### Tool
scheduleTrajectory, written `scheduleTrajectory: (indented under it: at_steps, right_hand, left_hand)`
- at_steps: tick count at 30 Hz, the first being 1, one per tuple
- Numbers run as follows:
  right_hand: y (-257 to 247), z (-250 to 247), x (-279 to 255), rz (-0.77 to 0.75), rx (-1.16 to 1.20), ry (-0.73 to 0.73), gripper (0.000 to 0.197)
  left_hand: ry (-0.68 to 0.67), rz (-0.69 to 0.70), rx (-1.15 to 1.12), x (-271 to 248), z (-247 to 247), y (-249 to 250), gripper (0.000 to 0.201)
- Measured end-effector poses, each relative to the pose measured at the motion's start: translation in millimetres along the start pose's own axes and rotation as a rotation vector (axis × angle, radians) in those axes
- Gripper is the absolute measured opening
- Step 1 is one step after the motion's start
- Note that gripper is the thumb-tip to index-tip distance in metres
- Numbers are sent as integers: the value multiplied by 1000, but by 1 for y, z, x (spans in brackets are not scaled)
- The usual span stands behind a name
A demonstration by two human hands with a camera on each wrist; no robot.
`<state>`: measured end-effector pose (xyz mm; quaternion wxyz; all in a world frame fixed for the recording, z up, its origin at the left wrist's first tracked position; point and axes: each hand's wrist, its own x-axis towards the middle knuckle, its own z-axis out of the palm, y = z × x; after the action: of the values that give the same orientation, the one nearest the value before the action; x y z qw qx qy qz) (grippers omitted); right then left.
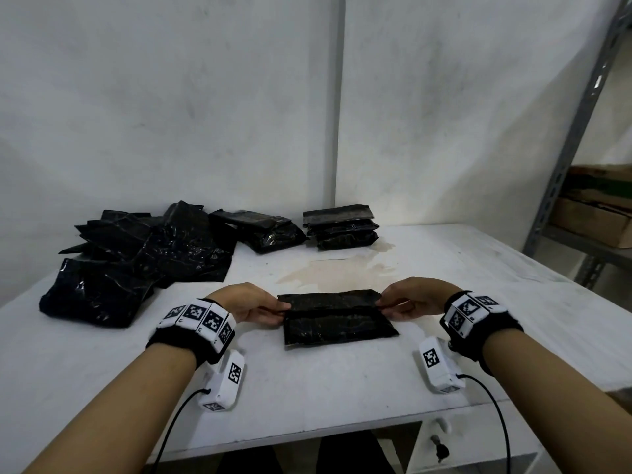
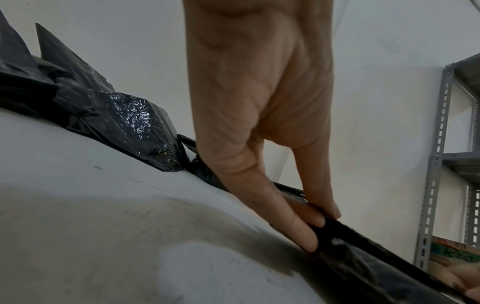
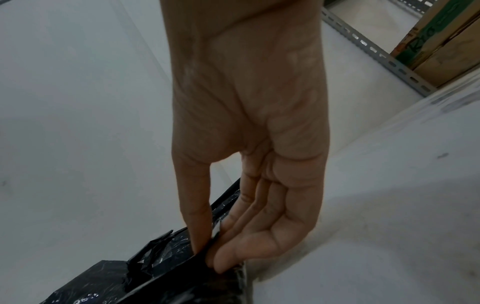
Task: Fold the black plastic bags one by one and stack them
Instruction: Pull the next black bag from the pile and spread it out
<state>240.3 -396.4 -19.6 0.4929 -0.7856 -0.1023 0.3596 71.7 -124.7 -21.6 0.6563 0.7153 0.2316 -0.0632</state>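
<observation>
Glossy, crinkled black plastic bags [image 1: 143,254] on a matt, stained white table [image 1: 342,381]; grey perforated metal shelving [image 1: 578,131].

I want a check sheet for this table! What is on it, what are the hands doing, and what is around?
Surface: white table, brownish stain.
Job's things: half-folded bag in front; loose bags far left; folded stacks at the wall.
Clutter: nothing seen.
Grippers: left hand and right hand pinch the bag's ends.
Cables: black wrist cables hang off the table's front edge.
Surroundings: white wall, metal shelf, cardboard boxes.
</observation>
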Motion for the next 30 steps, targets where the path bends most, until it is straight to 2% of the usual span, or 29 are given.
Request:
scheduleTrajectory:
  at_steps: [11, 15, 18, 23, 25, 27, 29, 30]
  right_hand:
    - [-3, 4, 3, 43, -65, 36, 7]
    - [-3, 5, 4, 54, -120, 60, 4]
    - [-5, 4, 5, 58, -121, 63, 11]
    - [-7, 7, 7, 64, -88, 23, 7]
    - [-6, 8, 8, 61, -78, 29, 5]
    - [-5, 8, 9, 50, -48, 39, 8]
    - [-4, 9, 9, 41, -11, 45, 12]
    - [-5, 9, 9, 41, 2, 45, 12]
  left_hand:
    - [-3, -20, 113, -1, 3, 4, 15]
    - [4, -57, 168, 1, 2, 4, 12]
    - [38, -40, 191, 3, 2, 4, 10]
    - [197, 91, 261, 9, 4, 4, 20]
    - [295, 128, 453, 13, 3, 2, 34]
    - [355, 281, 669, 15, 2, 3, 46]
    - [308, 496, 728, 12, 6, 7, 36]
    - [250, 561, 727, 9, 10, 9, 30]
